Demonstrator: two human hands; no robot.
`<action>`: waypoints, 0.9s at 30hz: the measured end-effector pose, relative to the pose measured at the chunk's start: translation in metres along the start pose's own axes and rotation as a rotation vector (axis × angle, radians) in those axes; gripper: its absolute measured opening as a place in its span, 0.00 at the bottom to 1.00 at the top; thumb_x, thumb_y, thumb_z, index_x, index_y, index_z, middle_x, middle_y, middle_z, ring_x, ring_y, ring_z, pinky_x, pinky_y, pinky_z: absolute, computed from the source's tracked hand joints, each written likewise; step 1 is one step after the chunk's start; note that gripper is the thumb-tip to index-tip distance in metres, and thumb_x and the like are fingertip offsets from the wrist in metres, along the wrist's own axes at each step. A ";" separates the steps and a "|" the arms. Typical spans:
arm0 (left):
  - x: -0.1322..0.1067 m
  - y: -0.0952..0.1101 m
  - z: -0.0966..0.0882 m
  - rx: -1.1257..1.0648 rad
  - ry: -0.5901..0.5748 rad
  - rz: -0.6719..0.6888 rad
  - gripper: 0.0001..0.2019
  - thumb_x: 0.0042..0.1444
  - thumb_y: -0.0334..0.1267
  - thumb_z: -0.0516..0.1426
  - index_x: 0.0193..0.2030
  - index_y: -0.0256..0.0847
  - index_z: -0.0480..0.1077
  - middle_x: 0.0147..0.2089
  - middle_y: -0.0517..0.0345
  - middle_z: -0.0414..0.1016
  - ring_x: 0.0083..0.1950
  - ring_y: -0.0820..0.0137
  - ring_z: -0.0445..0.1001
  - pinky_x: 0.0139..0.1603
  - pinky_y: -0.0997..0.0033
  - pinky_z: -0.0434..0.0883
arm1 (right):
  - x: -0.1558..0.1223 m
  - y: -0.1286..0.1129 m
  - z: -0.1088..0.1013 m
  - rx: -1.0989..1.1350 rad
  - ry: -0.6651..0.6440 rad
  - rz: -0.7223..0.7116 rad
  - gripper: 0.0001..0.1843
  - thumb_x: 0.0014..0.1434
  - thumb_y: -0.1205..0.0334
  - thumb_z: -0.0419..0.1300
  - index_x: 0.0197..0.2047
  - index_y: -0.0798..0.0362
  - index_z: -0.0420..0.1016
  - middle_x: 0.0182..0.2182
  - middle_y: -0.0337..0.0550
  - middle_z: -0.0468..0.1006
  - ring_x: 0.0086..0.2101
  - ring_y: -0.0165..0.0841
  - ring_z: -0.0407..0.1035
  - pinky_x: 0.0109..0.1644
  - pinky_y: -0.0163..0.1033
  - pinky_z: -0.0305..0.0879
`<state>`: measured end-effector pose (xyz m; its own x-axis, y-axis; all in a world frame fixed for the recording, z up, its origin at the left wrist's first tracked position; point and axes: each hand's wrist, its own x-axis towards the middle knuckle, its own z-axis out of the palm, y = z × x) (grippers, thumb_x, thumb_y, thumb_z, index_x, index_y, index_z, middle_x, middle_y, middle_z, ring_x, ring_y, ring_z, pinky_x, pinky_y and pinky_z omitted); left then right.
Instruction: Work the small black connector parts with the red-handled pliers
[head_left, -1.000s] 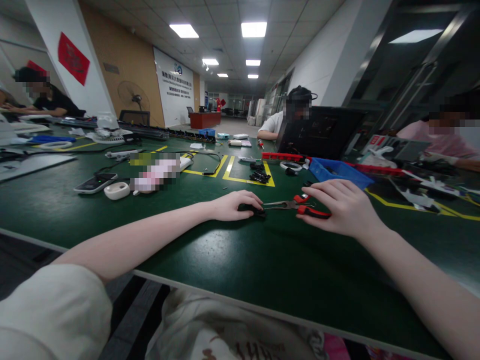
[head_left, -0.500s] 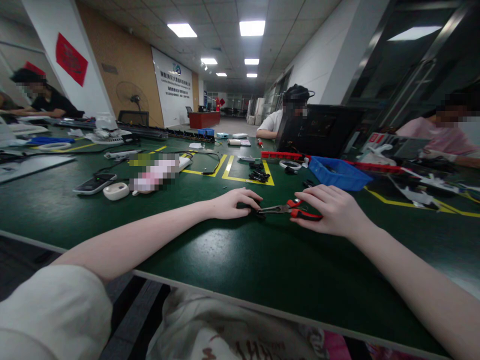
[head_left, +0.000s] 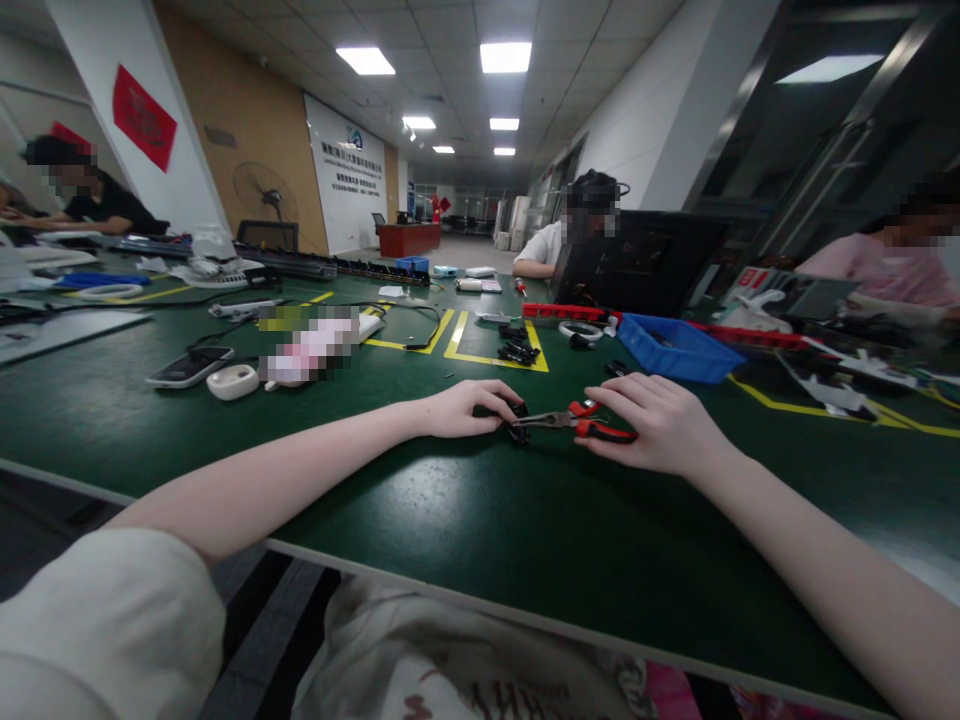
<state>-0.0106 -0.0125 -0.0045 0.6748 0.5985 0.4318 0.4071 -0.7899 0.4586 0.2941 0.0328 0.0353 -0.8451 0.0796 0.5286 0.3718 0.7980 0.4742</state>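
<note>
Head view, left to right: on the green desk (head_left: 420,530), a dark flat device (head_left: 191,368) just beside a pale rounded case (head_left: 232,382), its inside hidden. In the room, a fan (head_left: 274,203) before a tan wall (head_left: 225,110). At centre, left hand (head_left: 466,411) pinching a small black part (head_left: 519,433); beyond, black pieces (head_left: 517,353) by yellow tape (head_left: 480,360). Next, right hand (head_left: 656,425) gripping red-handled pliers (head_left: 561,420), nose at the black part. Behind, a red rack (head_left: 570,313) and a large black panel (head_left: 637,268) partly hiding a co-worker (head_left: 544,250). Then a blue bin (head_left: 675,363) with dark contents, unclear; at right edge, a person in pink (head_left: 874,265).
</note>
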 end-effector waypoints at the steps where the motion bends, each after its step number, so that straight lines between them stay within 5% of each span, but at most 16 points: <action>1: 0.000 0.000 0.000 -0.005 0.003 -0.003 0.13 0.59 0.27 0.55 0.47 0.37 0.78 0.59 0.44 0.71 0.60 0.62 0.71 0.64 0.58 0.66 | 0.000 0.000 0.000 -0.005 -0.001 0.000 0.25 0.59 0.45 0.61 0.48 0.58 0.77 0.39 0.55 0.79 0.37 0.42 0.73 0.40 0.45 0.68; 15: -0.001 0.011 -0.004 -0.048 -0.033 -0.043 0.09 0.60 0.40 0.61 0.44 0.38 0.77 0.59 0.46 0.70 0.60 0.63 0.71 0.65 0.62 0.65 | -0.001 0.003 0.002 0.028 0.019 0.049 0.25 0.58 0.43 0.61 0.49 0.55 0.77 0.40 0.54 0.79 0.38 0.44 0.73 0.39 0.46 0.68; 22: 0.000 0.013 -0.004 -0.080 -0.017 -0.057 0.11 0.54 0.40 0.66 0.40 0.36 0.76 0.57 0.46 0.70 0.59 0.62 0.72 0.63 0.61 0.66 | -0.003 0.006 0.008 0.076 0.006 0.050 0.21 0.59 0.46 0.61 0.48 0.52 0.76 0.40 0.55 0.79 0.38 0.47 0.73 0.39 0.50 0.70; 27: 0.001 0.011 -0.005 -0.089 -0.005 -0.055 0.08 0.60 0.38 0.62 0.38 0.35 0.75 0.55 0.46 0.71 0.57 0.64 0.72 0.62 0.62 0.66 | -0.004 0.005 0.014 0.121 0.060 0.045 0.19 0.59 0.45 0.60 0.45 0.51 0.76 0.39 0.56 0.79 0.36 0.48 0.73 0.38 0.52 0.69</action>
<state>-0.0085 -0.0195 0.0050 0.6562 0.6396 0.4004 0.3870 -0.7408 0.5491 0.2938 0.0451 0.0259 -0.8026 0.0840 0.5905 0.3570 0.8608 0.3628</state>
